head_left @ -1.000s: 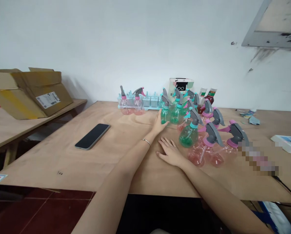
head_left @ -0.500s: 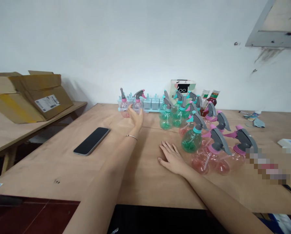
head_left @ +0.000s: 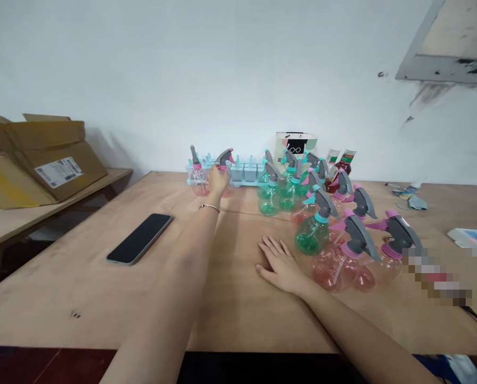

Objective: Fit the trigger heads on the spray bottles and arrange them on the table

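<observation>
My left hand (head_left: 217,180) reaches far across the wooden table (head_left: 102,288) and closes round a pink spray bottle (head_left: 224,161) with a grey trigger at the back. A second pink spray bottle (head_left: 197,176) stands just left of it. My right hand (head_left: 280,263) lies flat on the table, fingers spread, holding nothing. Right of that hand stands a green spray bottle (head_left: 313,230), with pink spray bottles (head_left: 344,261) in front of it. More green spray bottles (head_left: 271,194) are grouped further back.
A black phone (head_left: 139,246) lies on the table's left part. A pale blue tray (head_left: 244,173) sits against the wall with a small box (head_left: 296,145) and two sauce bottles (head_left: 342,160). A cardboard box (head_left: 34,157) rests on a side bench at the left.
My left hand left the green bottles, swung left and closed on the pink spray bottle at the back. My right hand stayed flat in place.
</observation>
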Action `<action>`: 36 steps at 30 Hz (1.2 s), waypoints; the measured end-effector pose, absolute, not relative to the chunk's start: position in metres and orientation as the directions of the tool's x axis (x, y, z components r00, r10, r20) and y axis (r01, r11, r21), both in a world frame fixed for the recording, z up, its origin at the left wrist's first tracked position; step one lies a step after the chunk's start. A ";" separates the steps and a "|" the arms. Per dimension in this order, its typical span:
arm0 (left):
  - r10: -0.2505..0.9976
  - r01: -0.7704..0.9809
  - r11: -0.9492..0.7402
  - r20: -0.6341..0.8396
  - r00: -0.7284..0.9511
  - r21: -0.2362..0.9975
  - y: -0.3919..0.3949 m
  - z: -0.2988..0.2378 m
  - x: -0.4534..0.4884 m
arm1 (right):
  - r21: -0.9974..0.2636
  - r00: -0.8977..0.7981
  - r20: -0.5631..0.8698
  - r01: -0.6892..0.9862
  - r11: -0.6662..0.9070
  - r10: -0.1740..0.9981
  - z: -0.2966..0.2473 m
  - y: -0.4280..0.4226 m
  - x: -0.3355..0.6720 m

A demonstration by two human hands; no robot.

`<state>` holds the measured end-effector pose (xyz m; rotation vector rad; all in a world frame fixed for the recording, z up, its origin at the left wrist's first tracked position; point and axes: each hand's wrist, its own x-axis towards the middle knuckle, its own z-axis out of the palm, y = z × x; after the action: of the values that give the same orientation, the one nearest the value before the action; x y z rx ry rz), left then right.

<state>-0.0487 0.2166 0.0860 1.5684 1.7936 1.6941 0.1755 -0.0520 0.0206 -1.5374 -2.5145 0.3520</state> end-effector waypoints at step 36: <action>0.869 -0.212 -0.388 0.433 0.239 0.897 0.036 0.075 -0.036 | -0.294 -0.436 0.046 0.854 0.429 0.899 0.019 -0.049 0.175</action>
<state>-0.0362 0.0360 0.0752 1.5085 0.6452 1.3553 0.1751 -0.0494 0.0185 -1.5446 -2.4843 0.3373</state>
